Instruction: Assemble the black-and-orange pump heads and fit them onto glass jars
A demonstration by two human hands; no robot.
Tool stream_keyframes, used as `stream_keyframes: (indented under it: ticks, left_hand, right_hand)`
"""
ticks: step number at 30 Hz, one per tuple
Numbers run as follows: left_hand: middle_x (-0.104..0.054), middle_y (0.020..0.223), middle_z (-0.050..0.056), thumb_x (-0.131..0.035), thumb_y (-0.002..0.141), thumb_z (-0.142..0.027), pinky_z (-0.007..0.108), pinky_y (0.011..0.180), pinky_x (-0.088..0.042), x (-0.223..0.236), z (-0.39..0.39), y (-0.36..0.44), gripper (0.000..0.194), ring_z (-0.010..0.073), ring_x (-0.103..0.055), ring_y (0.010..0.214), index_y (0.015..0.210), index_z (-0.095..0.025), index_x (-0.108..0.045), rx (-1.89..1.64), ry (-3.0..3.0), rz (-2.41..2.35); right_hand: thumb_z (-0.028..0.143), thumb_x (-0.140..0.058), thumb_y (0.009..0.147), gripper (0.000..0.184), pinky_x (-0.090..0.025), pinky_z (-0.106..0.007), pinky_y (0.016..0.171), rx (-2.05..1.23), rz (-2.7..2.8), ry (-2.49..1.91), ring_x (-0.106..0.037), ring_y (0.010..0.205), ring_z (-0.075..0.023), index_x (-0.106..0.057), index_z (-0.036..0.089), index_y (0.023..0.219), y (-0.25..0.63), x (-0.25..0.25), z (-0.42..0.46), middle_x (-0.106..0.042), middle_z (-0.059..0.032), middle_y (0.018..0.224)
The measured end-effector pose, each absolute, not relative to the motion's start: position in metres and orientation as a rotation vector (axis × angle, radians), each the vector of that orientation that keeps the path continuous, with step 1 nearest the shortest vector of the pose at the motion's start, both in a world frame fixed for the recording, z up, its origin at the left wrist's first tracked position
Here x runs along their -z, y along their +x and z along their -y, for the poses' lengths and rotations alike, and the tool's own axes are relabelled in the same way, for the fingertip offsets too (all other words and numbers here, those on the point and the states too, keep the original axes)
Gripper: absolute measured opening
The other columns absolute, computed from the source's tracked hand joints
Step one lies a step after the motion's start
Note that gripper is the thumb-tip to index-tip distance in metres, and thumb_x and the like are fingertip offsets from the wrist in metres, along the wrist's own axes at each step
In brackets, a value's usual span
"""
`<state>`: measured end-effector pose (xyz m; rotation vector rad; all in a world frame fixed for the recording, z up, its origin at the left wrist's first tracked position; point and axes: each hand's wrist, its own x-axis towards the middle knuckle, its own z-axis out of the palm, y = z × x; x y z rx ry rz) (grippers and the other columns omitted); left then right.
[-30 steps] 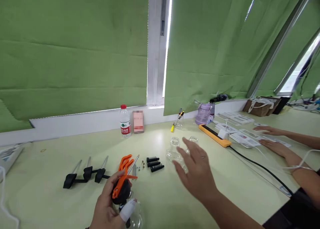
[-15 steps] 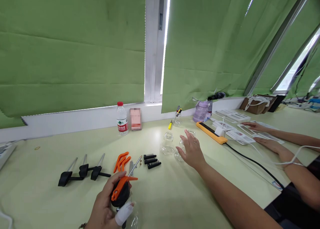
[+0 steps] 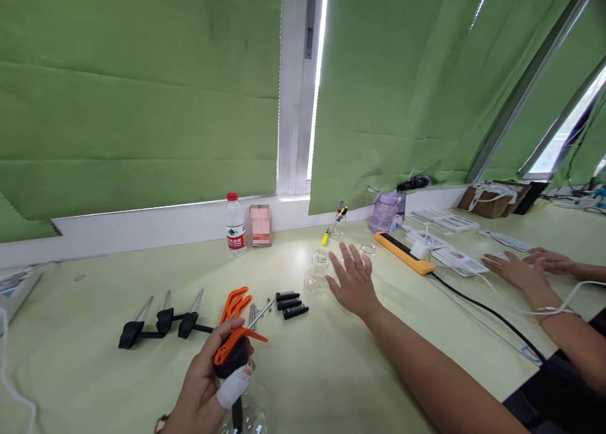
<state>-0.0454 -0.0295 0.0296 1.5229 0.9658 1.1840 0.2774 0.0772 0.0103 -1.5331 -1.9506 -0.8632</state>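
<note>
My left hand [image 3: 208, 374], one finger wrapped in white tape, grips a clear bottle with a black top [image 3: 233, 360]. An orange lever and a thin metal rod stick out of that top; the bottle's lower part runs off the frame. My right hand [image 3: 354, 283] is open, fingers spread, beside an open clear jar [image 3: 318, 276]. Another clear jar [image 3: 368, 249] shows partly behind its fingers. Near my left hand lie loose orange levers [image 3: 234, 302], metal pins [image 3: 254, 315] and black spring pieces [image 3: 290, 304]. Several black tops with metal rods [image 3: 187, 323] lie to the left.
A red-capped water bottle [image 3: 235, 225] and a pink box [image 3: 261, 225] stand by the wall. Screwdrivers [image 3: 338, 222] lean in a small jar. A purple jug [image 3: 383, 213] and an orange power strip [image 3: 404, 254] sit right. A co-worker's hands [image 3: 516, 270] handle white trays.
My right hand's fingers have spread and turned slightly left. The view has shifted a little. The co-worker's hands have moved over the trays. My left hand keeps its hold.
</note>
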Motion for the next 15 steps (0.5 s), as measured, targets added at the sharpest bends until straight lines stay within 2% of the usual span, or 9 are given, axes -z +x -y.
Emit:
stream_keyframes:
  ticks: [3, 10, 13, 15]
  left_hand:
    - [-0.061, 0.092, 0.008, -0.059, 0.080, -0.034, 0.034, 0.072, -0.050, -0.029, 0.029, -0.047, 0.050, 0.0212, -0.060, 0.077, 0.126, -0.023, -0.041, -1.168, 1.547, -0.973]
    - [-0.062, 0.093, 0.008, -0.060, 0.080, -0.034, 0.034, 0.075, -0.050, -0.027, 0.029, -0.048, 0.050, 0.0217, -0.060, 0.080, 0.125, -0.024, -0.042, -1.158, 1.514, -0.965]
    - [-0.062, 0.096, 0.009, -0.060, 0.080, -0.034, 0.035, 0.076, -0.050, -0.026, 0.028, -0.049, 0.049, 0.0221, -0.060, 0.082, 0.125, -0.025, -0.042, -1.148, 1.497, -0.971]
    - [-0.062, 0.095, 0.008, -0.060, 0.080, -0.034, 0.035, 0.076, -0.050, -0.025, 0.028, -0.049, 0.050, 0.0217, -0.060, 0.081, 0.125, -0.025, -0.042, -1.147, 1.510, -0.973]
  right_hand:
    - [0.038, -0.045, 0.089, 0.051, -0.010, -0.051, 0.108, 0.893, 2.150, -1.427, -0.017, 0.138, -0.0309, -0.036, 0.028, 0.138, 0.266, -0.007, -0.081, -0.025, -0.0090, 0.150]
    - [0.028, -0.047, 0.087, 0.054, -0.010, -0.050, 0.109, 0.854, 2.160, -1.500, -0.019, 0.138, -0.0303, -0.035, 0.024, 0.140, 0.262, 0.001, -0.115, -0.024, -0.0114, 0.150]
    - [0.028, -0.047, 0.088, 0.057, -0.009, -0.051, 0.109, 0.847, 2.125, -1.519, -0.013, 0.140, -0.0295, -0.030, 0.025, 0.142, 0.264, -0.001, -0.113, -0.019, -0.0097, 0.152]
    - [0.029, -0.046, 0.088, 0.061, -0.008, -0.053, 0.109, 0.842, 2.031, -1.567, -0.008, 0.140, -0.0306, -0.023, 0.027, 0.144, 0.268, -0.001, -0.108, -0.011, -0.0089, 0.154]
